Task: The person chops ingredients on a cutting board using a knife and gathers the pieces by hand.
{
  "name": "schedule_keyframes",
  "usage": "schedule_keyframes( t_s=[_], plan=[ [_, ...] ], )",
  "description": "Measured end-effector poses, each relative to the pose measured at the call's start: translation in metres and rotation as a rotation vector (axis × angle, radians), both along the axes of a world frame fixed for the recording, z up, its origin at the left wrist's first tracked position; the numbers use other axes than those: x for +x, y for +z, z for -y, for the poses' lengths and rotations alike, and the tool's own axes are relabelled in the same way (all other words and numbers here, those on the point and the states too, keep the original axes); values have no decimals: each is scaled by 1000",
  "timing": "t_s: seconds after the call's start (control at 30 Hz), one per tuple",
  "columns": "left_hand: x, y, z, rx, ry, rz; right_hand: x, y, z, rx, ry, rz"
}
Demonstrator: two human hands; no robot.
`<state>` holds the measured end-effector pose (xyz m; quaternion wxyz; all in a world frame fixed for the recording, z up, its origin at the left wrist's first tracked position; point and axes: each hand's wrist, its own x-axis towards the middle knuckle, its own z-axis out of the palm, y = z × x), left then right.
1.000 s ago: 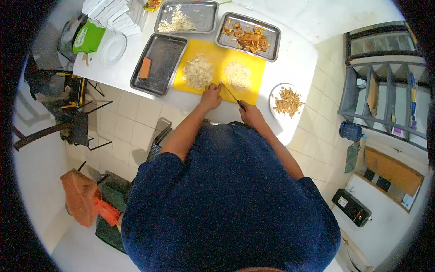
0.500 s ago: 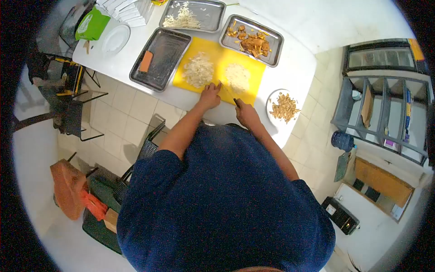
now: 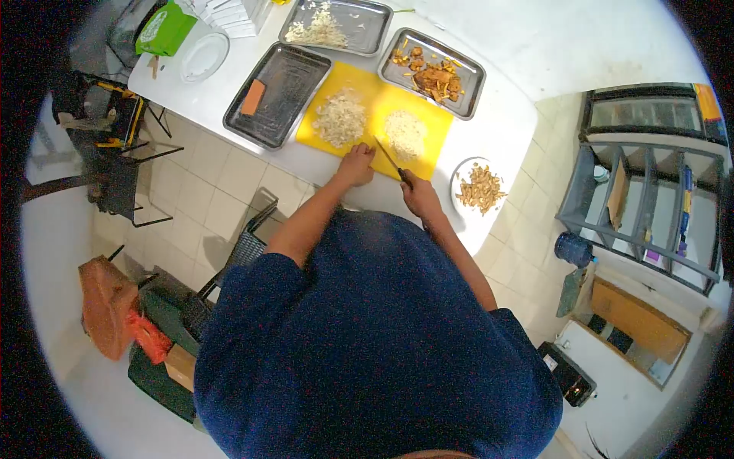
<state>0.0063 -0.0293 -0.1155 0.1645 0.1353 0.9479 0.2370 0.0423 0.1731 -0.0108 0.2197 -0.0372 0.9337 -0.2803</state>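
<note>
My right hand [image 3: 420, 193] grips a knife [image 3: 388, 156] by its dark handle. The blade points forward and left over the yellow cutting board [image 3: 367, 86]. Beside it, my left hand [image 3: 357, 165] rests at the board's front edge, fingers drawn together; whatever they may hold is too small to make out. A pile of pale, thin slices [image 3: 341, 117] lies on the board just beyond my left hand. Right of the blade sits a second pile, finely chopped and whitish [image 3: 406, 135].
Left of the board is a dark tray [image 3: 279, 122] with an orange-brown block [image 3: 253, 98]. Behind stand a tray of pale shreds [image 3: 365, 34] and a tray of brown pieces [image 3: 468, 107]. A white plate [image 3: 457, 200] holds brown strips [image 3: 482, 188] at right.
My left fingers have drawn back from the knife tip and curled together. The knife's blade has turned slightly and shows more clearly. The whole view has shifted a little.
</note>
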Motion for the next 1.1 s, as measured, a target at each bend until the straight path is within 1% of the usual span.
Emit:
schedule_keyframes(
  t_s=[0.03,0.13,0.2,0.3,0.33,0.37,0.4,0.43,0.5,0.53,0.63,0.73,0.83,0.9,1.0,1.1],
  plan=[
    [1,-2,1,19,7,4,0,0,-3,-1,-18,-6],
    [7,-8,2,88,21,-96,-1,-3,-7,-6,-31,-5],
    [8,-9,2,56,10,-101,1,-2,-6,-51,-21,-9],
    [8,-3,1,48,7,-73,8,4,1,-6,-11,61],
    [8,-1,1,51,10,-59,11,-2,-3,-22,-25,39],
    [9,1,2,76,4,-72,15,-10,-9,-39,-38,18],
    [11,-4,4,99,-2,-86,16,-8,-11,-58,-51,-5],
    [10,-8,6,121,-9,-104,13,-5,-13,-20,-67,11],
    [18,-22,14,194,-63,-261,12,4,-17,56,-103,52],
    [20,-22,16,233,-93,-339,13,4,-19,43,-99,42],
    [29,-15,21,279,-66,-405,10,0,-22,17,-90,19],
    [30,-7,25,248,159,-237,15,-10,-22,36,-89,19],
    [27,-5,30,180,229,-268,17,-17,-23,64,-89,-30],
    [26,-7,33,189,273,-290,17,-19,-24,55,-81,-36],
    [25,-11,35,206,344,-308,17,-19,-23,-22,-74,-118],
    [31,-15,31,289,439,-237,15,-12,-20,48,-68,0]
  ],
)
